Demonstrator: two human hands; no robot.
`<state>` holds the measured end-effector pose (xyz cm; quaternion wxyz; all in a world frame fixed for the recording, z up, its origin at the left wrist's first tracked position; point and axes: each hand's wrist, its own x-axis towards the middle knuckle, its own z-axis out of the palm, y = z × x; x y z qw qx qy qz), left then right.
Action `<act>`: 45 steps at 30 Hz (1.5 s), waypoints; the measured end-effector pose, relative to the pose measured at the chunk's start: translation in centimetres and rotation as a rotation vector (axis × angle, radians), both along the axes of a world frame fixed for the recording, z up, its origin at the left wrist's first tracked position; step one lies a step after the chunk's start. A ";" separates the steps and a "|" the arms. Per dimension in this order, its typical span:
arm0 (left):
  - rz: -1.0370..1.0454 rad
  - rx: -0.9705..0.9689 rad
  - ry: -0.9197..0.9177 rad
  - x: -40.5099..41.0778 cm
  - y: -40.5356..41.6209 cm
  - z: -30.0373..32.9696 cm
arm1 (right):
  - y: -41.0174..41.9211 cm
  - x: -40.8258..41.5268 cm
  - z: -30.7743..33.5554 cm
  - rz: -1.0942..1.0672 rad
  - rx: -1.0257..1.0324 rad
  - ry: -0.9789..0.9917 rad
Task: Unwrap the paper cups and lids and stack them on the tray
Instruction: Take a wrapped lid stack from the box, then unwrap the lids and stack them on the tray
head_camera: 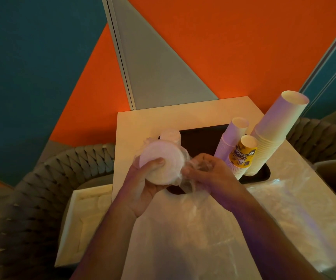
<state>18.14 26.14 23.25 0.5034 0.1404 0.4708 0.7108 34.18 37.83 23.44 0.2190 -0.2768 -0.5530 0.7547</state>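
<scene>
My left hand (143,190) grips a stack of white lids (161,160) still partly covered in clear plastic wrap, held above the near-left end of the dark tray (201,136). The thumb lies across the top lid. My right hand (209,174) pinches the bunched plastic wrap (189,174) at the stack's right side. On the tray stand a short stack of white lids (171,135), a slim stack of white cups (231,140), a stack topped by a yellow printed cup (242,155) and a tall leaning stack of wide white cups (274,134).
The tray sits on a white table (163,120) against an orange and teal wall. Loose clear plastic bags (284,199) cover the table's near and right parts. A white box (82,225) stands lower left. Woven grey chairs (48,199) flank the table.
</scene>
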 end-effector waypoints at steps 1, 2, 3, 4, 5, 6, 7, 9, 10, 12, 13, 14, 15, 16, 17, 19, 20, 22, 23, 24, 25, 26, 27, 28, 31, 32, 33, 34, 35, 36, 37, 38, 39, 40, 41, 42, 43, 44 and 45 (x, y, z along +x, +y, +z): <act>-0.004 -0.014 -0.018 0.0 0.1 0.0 | -0.1 -0.1 0.0 -0.024 -0.009 0.004; -0.014 -0.023 -0.045 0.0 0.1 0.0 | -0.1 -0.2 0.0 -0.031 -0.035 0.024; -0.029 -0.028 -0.070 0.0 0.1 0.0 | -0.1 -0.3 0.1 -0.037 -0.059 0.035; -0.049 -0.027 -0.095 -0.1 0.0 -0.1 | 0.0 -0.4 0.1 -0.034 -0.074 0.047; -0.071 -0.024 -0.120 -0.1 0.0 -0.1 | 0.0 -0.4 0.1 -0.018 -0.088 0.066; -0.097 -0.010 -0.146 -0.1 -0.1 -0.1 | 0.1 -0.5 -0.1 0.002 -0.116 0.100; -0.125 0.008 -0.175 0.0 -0.1 -0.1 | 0.2 -0.6 0.0 0.022 -0.156 0.141; -0.153 0.048 -0.231 0.1 -0.2 0.0 | 0.4 -0.5 0.1 0.054 -0.252 0.227; -0.148 0.069 -0.241 0.2 -0.1 0.0 | 0.4 -0.4 0.2 0.069 -0.285 0.258; -0.115 0.103 -0.215 0.2 0.0 -0.1 | 0.6 -0.2 -0.1 0.081 -0.255 0.228; -0.089 0.120 -0.187 0.0 0.1 -0.2 | 0.7 -0.1 -0.3 0.076 -0.198 0.188; -0.058 0.133 -0.154 -0.1 0.2 -0.4 | 0.8 0.0 -0.5 0.071 -0.137 0.145; -0.028 0.131 -0.120 -0.3 0.2 -0.4 | 0.8 0.2 -0.4 0.057 -0.079 0.091; 0.007 0.116 -0.091 -0.4 0.4 -0.4 | 0.8 0.3 -0.2 0.035 -0.029 0.036; 0.044 0.086 -0.067 -0.4 0.5 -0.4 | 0.7 0.4 0.1 0.014 0.010 -0.002; 0.117 0.024 -0.008 -0.1 0.7 -0.2 | 0.6 0.5 0.5 -0.028 0.061 -0.031; 0.139 0.016 0.028 0.1 0.7 -0.2 | 0.5 0.5 0.7 -0.040 0.091 -0.043; 0.153 0.033 0.066 0.7 0.9 -0.2 | 0.0 0.1 0.9 -0.032 0.138 -0.061; 0.147 0.042 0.059 0.8 0.9 -0.3 | -0.3 -0.2 0.9 -0.021 0.141 -0.051; 0.133 0.047 0.033 0.9 0.9 -0.3 | -0.5 -0.4 0.8 -0.014 0.137 -0.030; 0.113 0.056 -0.003 1.0 0.9 -0.2 | -0.7 -0.6 0.6 -0.015 0.122 -0.001; 0.092 0.072 -0.048 0.9 0.8 -0.2 | -0.7 -0.7 0.4 -0.021 0.099 0.032; 0.069 0.096 -0.096 0.9 0.8 0.0 | -0.7 -0.7 0.3 -0.034 0.066 0.074; 0.051 0.125 -0.142 0.9 0.7 0.1 | -0.6 -0.7 0.0 -0.047 0.034 0.111; -0.009 0.201 -0.264 1.1 0.5 0.4 | -0.5 -0.6 0.0 -0.032 -0.060 0.219; -0.023 0.227 -0.307 1.2 0.4 0.4 | -0.5 -0.6 0.2 -0.013 -0.107 0.262; -0.034 0.248 -0.344 1.3 0.4 0.4 | -0.5 -0.6 0.5 0.002 -0.170 0.303; -0.044 0.258 -0.373 1.4 0.4 0.5 | -0.5 -0.5 0.8 0.007 -0.228 0.330; -0.048 0.253 -0.386 1.5 0.4 0.5 | -0.4 -0.4 1.0 0.004 -0.268 0.341; -0.040 0.232 -0.383 1.5 0.5 0.5 | -0.3 -0.2 1.1 -0.006 -0.274 0.325; -0.020 0.206 -0.364 1.5 0.5 0.5 | -0.1 -0.1 1.1 -0.019 -0.237 0.284; 0.002 0.177 -0.335 1.4 0.5 0.3 | 0.0 0.1 1.1 -0.036 -0.155 0.217; 0.021 0.154 -0.303 1.3 0.5 0.1 | 0.1 0.2 1.1 -0.043 -0.057 0.138; 0.035 0.139 -0.263 1.2 0.6 0.0 | 0.1 0.3 1.1 -0.037 0.029 0.059; 0.044 0.129 -0.222 1.1 0.6 -0.1 | 0.0 0.3 1.1 -0.020 0.103 -0.007; 0.047 0.124 -0.183 1.2 0.6 -0.1 | -0.2 0.2 1.1 -0.015 0.161 -0.064; 0.046 0.120 -0.149 1.2 0.7 -0.1 | -0.5 0.1 1.1 -0.026 0.204 -0.102; 0.044 0.120 -0.123 1.3 0.8 -0.1 | -0.7 -0.1 1.1 -0.057 0.226 -0.125; 0.047 0.127 -0.104 1.4 0.8 -0.2 | -0.9 -0.2 1.2 -0.086 0.239 -0.134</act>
